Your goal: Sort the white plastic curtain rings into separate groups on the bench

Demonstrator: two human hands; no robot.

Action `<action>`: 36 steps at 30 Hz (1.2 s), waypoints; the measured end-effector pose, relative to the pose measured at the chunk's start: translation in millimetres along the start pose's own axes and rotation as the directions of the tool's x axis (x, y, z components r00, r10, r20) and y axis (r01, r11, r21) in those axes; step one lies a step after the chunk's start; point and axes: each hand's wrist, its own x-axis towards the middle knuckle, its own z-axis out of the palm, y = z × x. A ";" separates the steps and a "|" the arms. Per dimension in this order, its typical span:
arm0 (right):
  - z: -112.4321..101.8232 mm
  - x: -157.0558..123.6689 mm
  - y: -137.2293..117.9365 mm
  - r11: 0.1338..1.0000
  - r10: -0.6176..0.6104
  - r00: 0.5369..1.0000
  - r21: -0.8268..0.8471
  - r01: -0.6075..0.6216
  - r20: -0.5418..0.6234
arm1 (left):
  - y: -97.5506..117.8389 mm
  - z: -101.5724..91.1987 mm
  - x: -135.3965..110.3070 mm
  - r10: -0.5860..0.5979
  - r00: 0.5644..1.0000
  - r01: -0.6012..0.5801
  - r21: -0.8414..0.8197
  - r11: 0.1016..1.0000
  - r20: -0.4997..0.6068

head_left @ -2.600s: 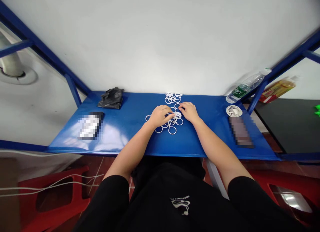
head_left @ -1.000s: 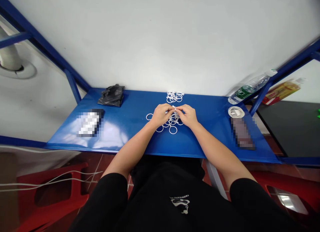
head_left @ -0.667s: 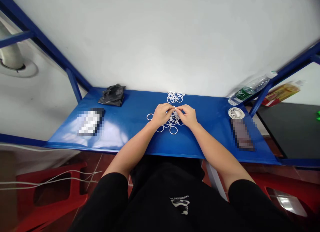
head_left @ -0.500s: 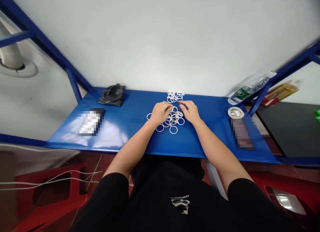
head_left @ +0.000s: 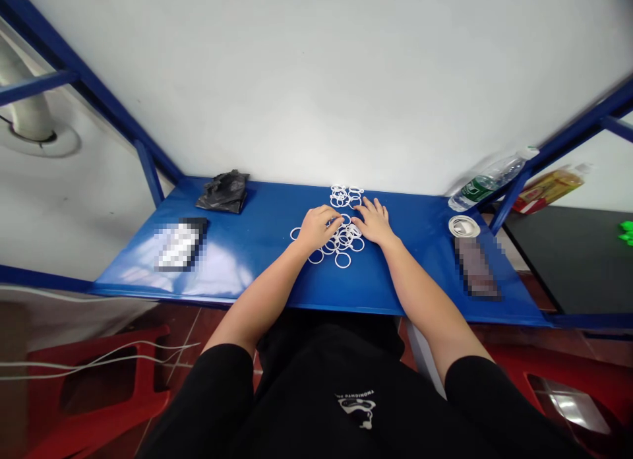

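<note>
Rings lay loosely piled on the table between the fingers of the left hand and right hand, likely central so both could reach. Left fingers curled over their left part, probably to steady them; whether any ring was gripped could not be made out. Right fingers were spread apart, seemingly holding nothing. Just beside them, a second cluster sat by the wall, perhaps to avoid mixing.

Plain indoor workspace; home, dormitory or small workshop, cannot tell which.
Blue tabletop within blue metal framing, against white wall. Red plastic stools, reddish floor tiles. Pale pipe and loose white cables left; drink bottle, dark second surface right.
</note>
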 end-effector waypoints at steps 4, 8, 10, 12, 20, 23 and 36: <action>-9.9 -0.9 -7.1 1.000 0.015 0.999 -0.016 -0.015 -0.037 | 0.2 -0.8 -0.5 0.003 1.000 -0.003 -0.003 1.000 0.002; -17.6 0.6 -12.8 0.999 0.012 0.997 0.051 -0.008 -0.076 | -0.5 -1.3 -1.0 -0.002 1.000 0.003 -0.008 1.000 0.030; -22.4 -1.2 -17.8 0.991 0.000 0.990 0.133 0.019 -0.139 | -1.1 -1.1 -1.3 0.000 0.999 0.000 -0.014 1.000 0.033; -28.5 -5.9 -25.8 0.972 -0.036 0.974 0.219 0.086 -0.222 | -1.6 -0.8 -1.7 -0.008 1.000 0.008 -0.013 1.000 0.027; -42.1 -29.2 -65.5 0.891 -0.250 0.929 0.311 0.331 -0.274 | -3.4 1.1 -3.8 -0.007 1.000 0.007 0.028 1.000 -0.010; -40.1 -29.9 -67.7 0.882 -0.290 0.930 0.313 0.351 -0.227 | -4.0 1.8 -4.4 0.020 1.000 -0.019 0.037 0.999 -0.020; -35.9 -27.1 -60.3 0.875 -0.333 0.925 0.306 0.375 -0.183 | -1.5 2.2 -5.8 0.124 0.989 -0.123 0.023 0.992 -0.083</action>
